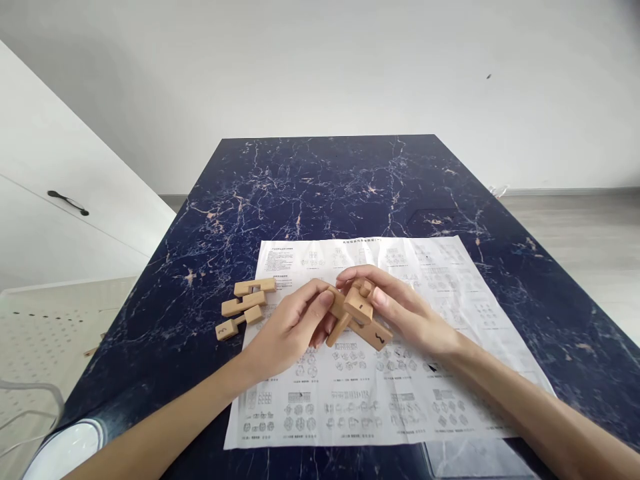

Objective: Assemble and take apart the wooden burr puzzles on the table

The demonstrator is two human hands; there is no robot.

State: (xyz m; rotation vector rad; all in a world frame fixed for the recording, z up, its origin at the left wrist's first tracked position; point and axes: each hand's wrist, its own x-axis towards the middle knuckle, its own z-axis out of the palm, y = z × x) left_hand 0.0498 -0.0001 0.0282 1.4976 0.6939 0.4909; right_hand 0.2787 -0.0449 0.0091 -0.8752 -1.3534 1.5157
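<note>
Over the printed sheet, both my hands are closed on a cluster of interlocking wooden puzzle pieces [359, 308]. My left hand [295, 317] pinches its left side between thumb and fingers. On the right side, my right hand [400, 303] grips it with the thumb near a small peg end. One piece shows a dark "1" and the lower one [376, 335] a "2". Some of the joints are hidden by my fingers. To the left lie three loose notched wooden pieces: a far one [265, 285], a middle one [233, 307] and a near one [227, 330] marked "3".
A creased white instruction sheet [350, 427] with puzzle diagrams covers the near part of the dark blue marbled table [310, 180]. At the lower left is a round white object [67, 453]. A white cabinet [75, 167] stands left; a perforated surface [40, 340] lies below it.
</note>
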